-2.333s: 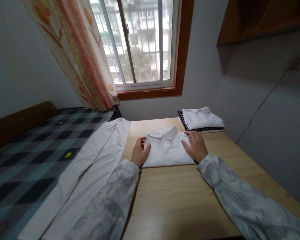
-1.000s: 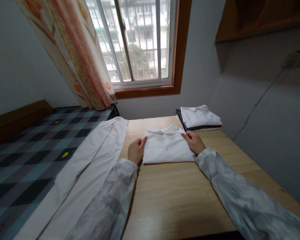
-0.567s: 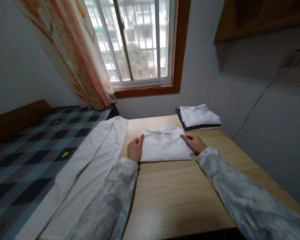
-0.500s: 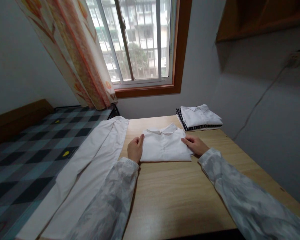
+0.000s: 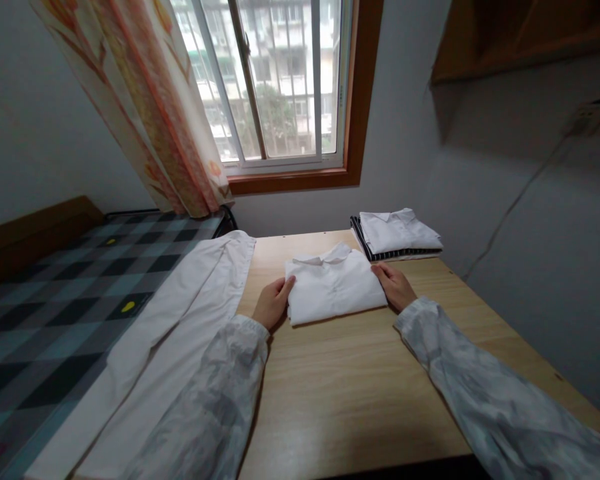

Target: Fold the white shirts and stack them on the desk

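Observation:
A white shirt (image 5: 335, 287), folded into a rectangle with its collar at the far side, is between my two hands over the wooden table (image 5: 360, 387). My left hand (image 5: 274, 301) grips its left edge, thumb on top and the other fingers hidden underneath. At the right edge my right hand (image 5: 394, 285) pinches the cloth in the same way. The shirt sits slightly turned, its near right corner farther away than the near left one. Whether its underside touches the table I cannot tell.
Behind, at the table's far right, lies a stack of folded clothes (image 5: 400, 230), white over black-striped. A long white garment (image 5: 180, 333) stretches along the table's left side, next to a bed with a checked cover (image 5: 70, 313). A wall shelf (image 5: 520, 47) hangs upper right.
The folded shirt has turned a little, its right side moving away from me. My right hand has shifted slightly with it, and my left hand has come lower along the left edge.

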{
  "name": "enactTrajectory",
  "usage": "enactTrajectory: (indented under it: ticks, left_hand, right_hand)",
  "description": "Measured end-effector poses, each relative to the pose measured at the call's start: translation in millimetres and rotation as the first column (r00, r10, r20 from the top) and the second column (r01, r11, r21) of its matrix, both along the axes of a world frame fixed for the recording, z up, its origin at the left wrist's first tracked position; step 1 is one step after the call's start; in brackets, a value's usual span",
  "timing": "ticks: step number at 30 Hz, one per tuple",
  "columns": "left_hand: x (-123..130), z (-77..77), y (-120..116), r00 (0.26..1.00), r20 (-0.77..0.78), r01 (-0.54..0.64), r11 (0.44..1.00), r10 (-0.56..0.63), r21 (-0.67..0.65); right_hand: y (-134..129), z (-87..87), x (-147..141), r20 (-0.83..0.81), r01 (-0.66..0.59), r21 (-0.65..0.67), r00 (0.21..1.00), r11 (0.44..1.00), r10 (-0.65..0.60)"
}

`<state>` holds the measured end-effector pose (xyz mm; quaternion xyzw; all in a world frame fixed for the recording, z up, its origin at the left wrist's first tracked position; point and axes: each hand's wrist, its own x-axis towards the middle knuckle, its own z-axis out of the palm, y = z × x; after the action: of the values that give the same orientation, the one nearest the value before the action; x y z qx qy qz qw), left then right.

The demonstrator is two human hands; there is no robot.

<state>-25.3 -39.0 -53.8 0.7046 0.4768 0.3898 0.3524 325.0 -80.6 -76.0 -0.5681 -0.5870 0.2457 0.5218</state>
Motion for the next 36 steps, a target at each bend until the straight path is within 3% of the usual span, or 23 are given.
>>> enactTrajectory:
  ticks: [12, 17, 21, 25, 27, 30, 33, 36]
  left_hand:
    - [-1, 3.0, 6, 0.990, 0.096, -0.104, 0.994, 0.105, -0.017]
    - [3, 2.2, 1, 0.984, 0.089, -0.160, 0.986, 0.156, 0.043]
    - [5, 1.9, -10, 0.990, 0.140, 0.035, 0.999, -0.033, -0.007]
    - [5, 1.4, -14, 0.961, 0.069, 0.267, 0.964, -0.266, -0.008]
    - [4, -0.1, -12, 0.959, 0.078, 0.275, 0.961, -0.273, -0.025]
    - [0, -3.2, -7, 0.985, 0.139, 0.110, 0.994, -0.106, -0.017]
    - [-2, -4.5, -3, 0.986, 0.163, -0.038, 0.999, 0.033, 0.024]
    - [-2, -3.0, -3, 0.984, 0.174, -0.044, 0.999, 0.043, 0.004]
  right_hand:
    - [8, -12.0, 3, 0.008, 0.032, 0.006, 0.999, 0.999, -0.032]
    - [8, -13.2, 2, -0.007, 0.081, 0.010, 0.997, 0.997, -0.080]
    - [9, -15.1, 6, -0.020, 0.187, 0.026, 0.982, 0.982, -0.186]
    - [10, -17.0, 11, -0.057, 0.270, 0.051, 0.962, 0.962, -0.267]
    - [11, -19.0, 11, -0.118, 0.208, 0.012, 0.972, 0.978, -0.206]
    - [12, -23.1, 10, -0.230, -0.012, -0.066, 0.973, 0.998, -0.004]
    - [13, -25.5, 12, -0.351, -0.247, -0.139, 0.918, 0.959, 0.185]
    - [14, -23.5, 19, -0.518, -0.367, -0.182, 0.824, 0.912, 0.229]
